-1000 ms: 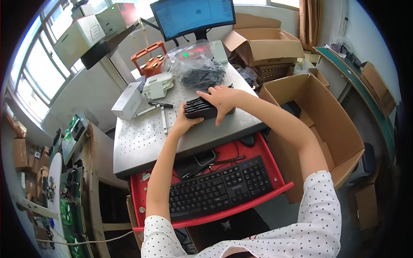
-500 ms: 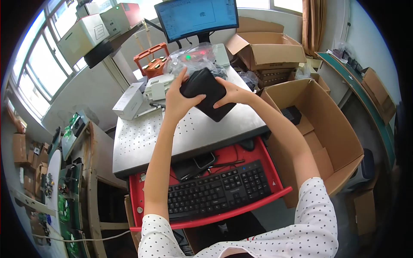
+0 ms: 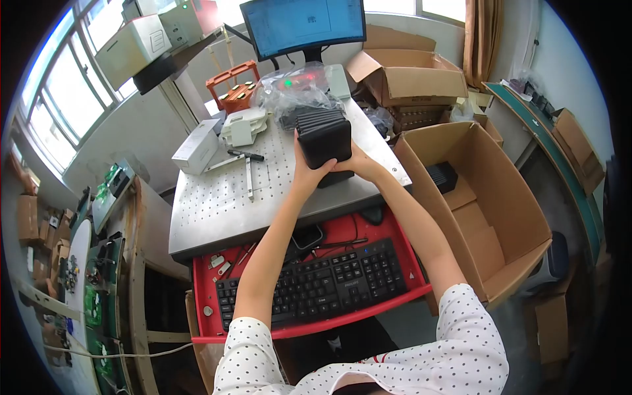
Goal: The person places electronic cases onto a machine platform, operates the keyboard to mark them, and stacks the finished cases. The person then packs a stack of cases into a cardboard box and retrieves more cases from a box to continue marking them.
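Note:
Both of my hands hold a stack of black pieces point(image 3: 324, 137) above the metal worktable point(image 3: 217, 217). My left hand point(image 3: 308, 172) wraps round its left side, and my right hand point(image 3: 355, 163) presses its right side, with the thumbs meeting near the lower front edge. The stack's ridged layers face up and away. Another black item shows in part beneath the hands. Behind the stack lies a clear plastic bag point(image 3: 280, 93) with dark contents. Left of it are a black pen point(image 3: 245, 155) and a metal square ruler point(image 3: 249, 179).
A white box point(image 3: 195, 151), white parts point(image 3: 243, 126) and an orange rack point(image 3: 236, 95) stand at the left. The monitor point(image 3: 306, 26) is behind. A keyboard point(image 3: 329, 283) lies in the open red drawer point(image 3: 309, 330). An open carton point(image 3: 507, 204) with black pieces point(image 3: 442, 178) stands right.
The black pieces rose off the table between my hands, turned in the air, and are now squared upright with ridges on top. Both hands have shifted to its lower sides.

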Motion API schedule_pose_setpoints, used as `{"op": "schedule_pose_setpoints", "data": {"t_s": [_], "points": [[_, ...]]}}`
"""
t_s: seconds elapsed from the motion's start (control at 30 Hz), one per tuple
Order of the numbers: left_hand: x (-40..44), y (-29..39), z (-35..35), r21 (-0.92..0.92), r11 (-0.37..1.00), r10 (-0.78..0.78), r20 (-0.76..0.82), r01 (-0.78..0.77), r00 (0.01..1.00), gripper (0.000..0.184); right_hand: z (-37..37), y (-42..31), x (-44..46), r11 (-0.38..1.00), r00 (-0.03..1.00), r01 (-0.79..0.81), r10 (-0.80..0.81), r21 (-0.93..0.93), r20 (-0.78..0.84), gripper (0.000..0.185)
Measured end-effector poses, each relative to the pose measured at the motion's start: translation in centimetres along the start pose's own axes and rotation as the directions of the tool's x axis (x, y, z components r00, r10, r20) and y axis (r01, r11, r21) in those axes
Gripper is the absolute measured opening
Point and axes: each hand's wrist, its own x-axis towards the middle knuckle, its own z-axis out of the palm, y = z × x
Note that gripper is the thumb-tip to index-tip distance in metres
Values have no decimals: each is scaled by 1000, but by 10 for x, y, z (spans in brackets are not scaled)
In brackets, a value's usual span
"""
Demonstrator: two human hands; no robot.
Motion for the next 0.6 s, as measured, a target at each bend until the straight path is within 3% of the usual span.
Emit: {"op": "schedule_pose_setpoints", "data": {"t_s": [0.1, 0.13, 0.23, 0.27, 0.3, 0.37, 0.4, 0.53, 0.6], "points": [[-7, 13, 7, -31, 999, -27, 15, 28, 1000, 108, 4, -22, -19, 998, 999, -48, 48, 34, -12, 98], [-16, 33, 13, -90, 994, -52, 46, 56, 998, 109, 7, -43, -34, 998, 999, -21, 18, -60, -37, 99], [-47, 109, 37, -142, 987, -44, 240, 79, 970, 112, 26, -103, -112, 994, 986, -56, 69, 89, -149, 96], [-60, 137, 50, -131, 990, -15, 296, 56, 955, 114, 35, -113, -145, 991, 957, 6, 34, 137, -289, 75], [-77, 162, 65, -129, 991, 3, 351, 45, 936, 115, 44, -127, -177, 969, 930, 106, -17, 224, -366, 69], [-105, 191, 94, -75, 996, -4, 464, 43, 886, 115, 55, -164, -239, 881, 893, 100, 125, 463, -432, 59], [-114, 201, 110, -16, 996, -66, 488, 85, 870, 116, 59, -170, -263, 862, 834, 132, 171, 490, -525, 47], [-109, 204, 185, 17, 944, -254, 673, 328, 695, 124, 17, -184, -329, 721, 818, 179, 269, 669, -508, 31], [-99, 217, 232, 129, 977, -214, 655, 171, 725, 119, -20, -186, -351, 703, 797, 237, 254, 670, -548, 25]]}}
